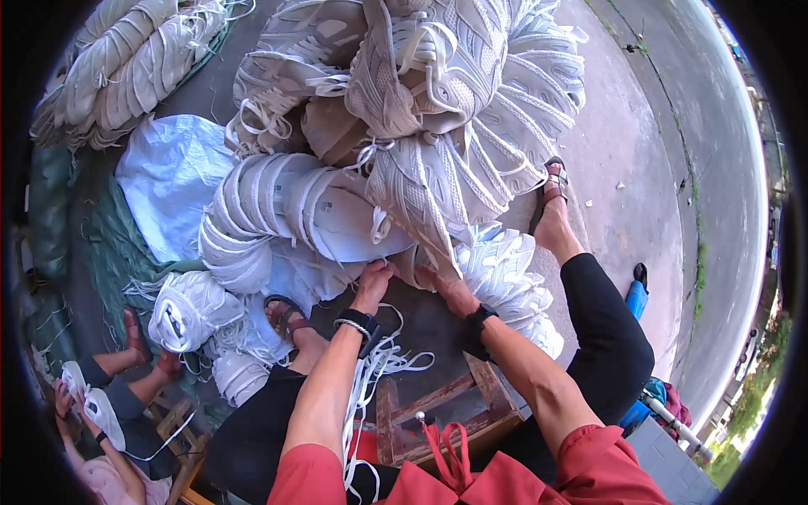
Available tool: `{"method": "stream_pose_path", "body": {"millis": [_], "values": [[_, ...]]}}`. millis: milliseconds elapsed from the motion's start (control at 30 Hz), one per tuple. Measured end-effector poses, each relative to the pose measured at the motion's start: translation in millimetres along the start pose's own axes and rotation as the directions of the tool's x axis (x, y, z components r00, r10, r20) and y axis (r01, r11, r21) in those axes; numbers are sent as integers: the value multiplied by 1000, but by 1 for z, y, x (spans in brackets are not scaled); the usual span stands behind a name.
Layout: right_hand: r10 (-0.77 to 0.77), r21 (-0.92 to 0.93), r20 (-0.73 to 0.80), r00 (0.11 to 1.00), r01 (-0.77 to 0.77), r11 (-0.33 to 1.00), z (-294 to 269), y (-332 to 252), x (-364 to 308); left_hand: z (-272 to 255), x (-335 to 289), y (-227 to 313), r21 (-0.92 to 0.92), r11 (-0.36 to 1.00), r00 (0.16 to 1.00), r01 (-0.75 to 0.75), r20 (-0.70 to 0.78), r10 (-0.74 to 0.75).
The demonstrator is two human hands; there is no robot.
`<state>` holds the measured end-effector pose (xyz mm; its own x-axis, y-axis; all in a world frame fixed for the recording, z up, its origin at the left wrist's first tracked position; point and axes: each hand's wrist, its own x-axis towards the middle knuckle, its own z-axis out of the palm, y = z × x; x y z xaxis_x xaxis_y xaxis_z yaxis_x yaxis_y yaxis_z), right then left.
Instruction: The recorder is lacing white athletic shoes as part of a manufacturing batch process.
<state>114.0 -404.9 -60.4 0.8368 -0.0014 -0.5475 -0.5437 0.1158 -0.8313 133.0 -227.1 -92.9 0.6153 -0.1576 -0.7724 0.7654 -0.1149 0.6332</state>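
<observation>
Large bundles of nested white and grey shoe uppers point(471, 168) are heaped in front of me, with laces and ties hanging off them. My left hand point(374, 284) is closed at the lower edge of a curved row of pale uppers point(328, 215), its fingertips pinched together. Close by on the right, my right hand point(451, 292) grips the lower tip of a grey upper, its fingers partly hidden under it. A pale strip of material shows between the two hands. White laces point(370, 379) dangle by my left forearm.
A wooden stool frame point(438, 404) stands between my legs. White uppers point(509, 278) lie beside my right leg, and a rolled bundle point(189, 311) sits left. Another person's hands point(76, 400) hold a white upper at lower left. A white sack point(172, 181) lies beyond.
</observation>
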Motion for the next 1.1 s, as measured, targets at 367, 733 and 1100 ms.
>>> {"method": "stream_pose_path", "body": {"millis": [367,733,1100], "values": [[266,-569,-103,959,-276,775,19,0,-8,-12,-16,1,-88,996,997,18,71,-12],[179,-221,-264,948,-240,945,-27,-13,-64,11,-38,-19,-49,992,993,118,33,-116],[222,186,-676,703,-129,974,-104,-2,-60,8,-31,-22,-209,978,1000,-11,-28,5]]}}
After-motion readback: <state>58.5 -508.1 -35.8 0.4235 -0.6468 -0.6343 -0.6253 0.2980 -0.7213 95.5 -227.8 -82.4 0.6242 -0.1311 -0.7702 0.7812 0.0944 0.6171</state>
